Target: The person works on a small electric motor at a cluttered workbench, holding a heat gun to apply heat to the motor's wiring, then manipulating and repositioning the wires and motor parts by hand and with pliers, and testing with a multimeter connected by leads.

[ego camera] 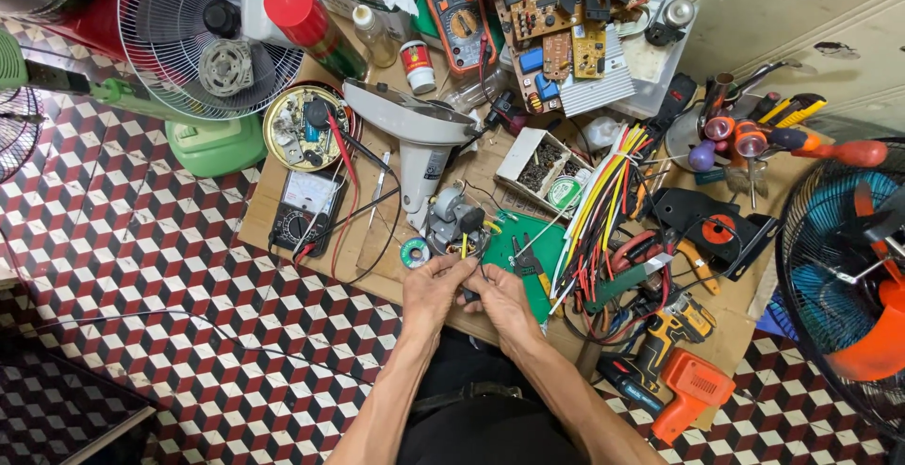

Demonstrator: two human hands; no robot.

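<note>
Both hands met at the near edge of the wooden board [283, 203] that lay on the checkered floor. The left hand [435, 288] and the right hand [502, 297] were curled close together, fingers pinched on thin wires [468, 256] and a small dark part between them. What that part was could not be told.

The wires ran up to a small grey fan motor [449, 212]. The motor was round and metal, with a black knob on top and yellow wire ends beside it. It sat near the middle of the board's near edge, just above the hands.

A roll of solder [414, 254] lay just left of the motor. A black meter with a dial [305, 210] sat toward the board's left edge, with red and black leads trailing from it. A green mat [521, 250] lay right of the hands, with small pliers on it. A thick bunch of coloured wires [603, 203] ran along the mat's right side. A grey fan body [419, 135] lay behind the motor. An orange meter [457, 8] stood at the far edge. A yellow and orange drill [671, 352] lay at the near right corner.
</note>
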